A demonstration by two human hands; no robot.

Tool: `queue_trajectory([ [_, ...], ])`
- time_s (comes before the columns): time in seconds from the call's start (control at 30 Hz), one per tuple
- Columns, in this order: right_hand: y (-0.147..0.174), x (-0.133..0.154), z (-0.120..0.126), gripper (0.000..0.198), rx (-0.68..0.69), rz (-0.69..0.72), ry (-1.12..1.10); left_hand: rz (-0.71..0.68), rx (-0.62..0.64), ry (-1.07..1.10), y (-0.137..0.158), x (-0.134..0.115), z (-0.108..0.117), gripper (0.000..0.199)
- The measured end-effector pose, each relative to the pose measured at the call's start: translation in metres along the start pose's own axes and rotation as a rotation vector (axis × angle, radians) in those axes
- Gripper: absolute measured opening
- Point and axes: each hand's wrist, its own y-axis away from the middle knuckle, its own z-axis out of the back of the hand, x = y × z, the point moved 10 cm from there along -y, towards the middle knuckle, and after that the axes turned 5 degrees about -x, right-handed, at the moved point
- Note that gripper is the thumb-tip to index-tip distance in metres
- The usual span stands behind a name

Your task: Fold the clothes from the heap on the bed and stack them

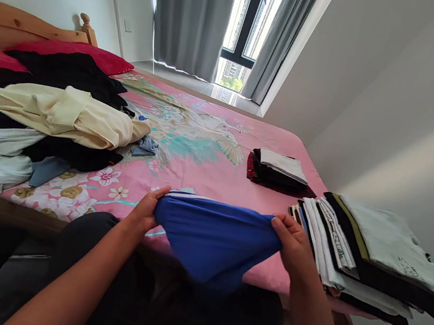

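Observation:
A piece of blue clothing (217,234) with a light strip along its top edge is stretched between my hands, above the near edge of the bed. My left hand (147,211) grips its upper left corner, thumb on top. At the upper right corner, my right hand (291,240) pinches the cloth between thumb and fingers. The lower part hangs down toward my lap and is blurred. What kind of garment it is, I cannot tell.
On the left lies a heap of loose clothes, topped by a cream garment (59,111). To the right stand a tall stack of folded clothes (369,249) and a smaller folded pile (280,170). Pink floral bedding (198,176) covers the bed. A wooden headboard (28,22) rises behind red pillows.

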Motion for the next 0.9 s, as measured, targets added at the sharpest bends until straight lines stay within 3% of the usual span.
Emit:
queue_trajectory([
  [0.07,-0.014,-0.001,0.030,0.031,-0.182,-0.044,-0.072,0.006,0.054,0.140,0.009,0.013,0.001,0.022],
  [0.13,-0.027,0.008,0.045,0.031,-0.305,-0.011,-0.104,0.002,0.153,0.268,0.022,0.026,-0.010,0.029],
  [0.27,-0.028,0.038,0.034,0.042,-0.418,0.251,-0.089,0.035,0.318,0.497,0.037,0.050,-0.034,0.037],
  [0.37,-0.001,0.023,-0.017,0.031,-0.237,0.198,0.008,0.043,0.331,0.609,0.033,0.058,-0.031,0.041],
  [0.5,0.063,-0.040,-0.110,0.021,0.251,0.014,0.325,0.062,0.256,0.605,0.025,0.065,-0.018,0.046],
  [0.57,0.080,-0.067,-0.125,0.024,0.274,-0.002,0.469,0.028,0.207,0.554,0.024,0.065,-0.015,0.052],
  [0.7,0.062,-0.092,-0.099,0.057,-0.008,-0.041,0.681,-0.128,0.123,0.392,0.022,0.053,-0.014,0.065],
  [0.8,0.035,-0.085,-0.076,0.076,-0.153,-0.020,0.837,-0.212,0.105,0.220,0.014,0.044,-0.016,0.050],
  [0.9,0.014,-0.087,-0.069,0.080,-0.154,-0.086,0.977,-0.260,0.032,-0.052,-0.001,0.040,-0.007,0.033],
])
